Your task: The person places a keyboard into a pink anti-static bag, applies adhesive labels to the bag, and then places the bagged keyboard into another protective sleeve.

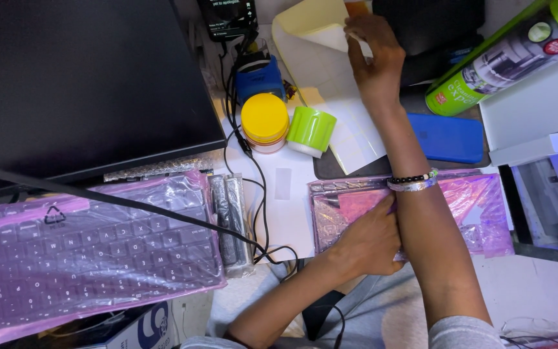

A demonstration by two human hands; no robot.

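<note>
- Right hand (374,55) reaches to the far edge of the table, fingers pinched shut on the peeled-up corner of a pale sticker sheet (330,77); the corner curls off its yellowish backing.
- The sheet lies flat otherwise, its near end overlapping a dark mat (356,169) and white paper (285,194).
- Right wrist carries a beaded bracelet (413,180); the forearm crosses above the pink bag below it.
- Left hand (368,242) presses palm-down on a flat part in a pink plastic bag (479,207) at the near middle of the table, fingers curled against the bag's surface under the right forearm. Whether it grips the bag or only rests on it, cannot tell.
- Left of the sheet: a jar with a yellow lid (265,119), touching or just beside a green-and-white roll (311,129) lying on its side.
- Behind the jar, a small blue device (259,79) with black cables (256,187) running toward the near edge.
- Blue phone case (447,137) just right of the right forearm, on the dark mat.
- Green spray can (505,55) lies tilted at the far right corner.
- Near left: a keyboard in a pink bag (92,245); a dark laptop lid (79,84) fills the far left corner.
- Two narrow bagged strips (230,220) lie just right of the keyboard.
</note>
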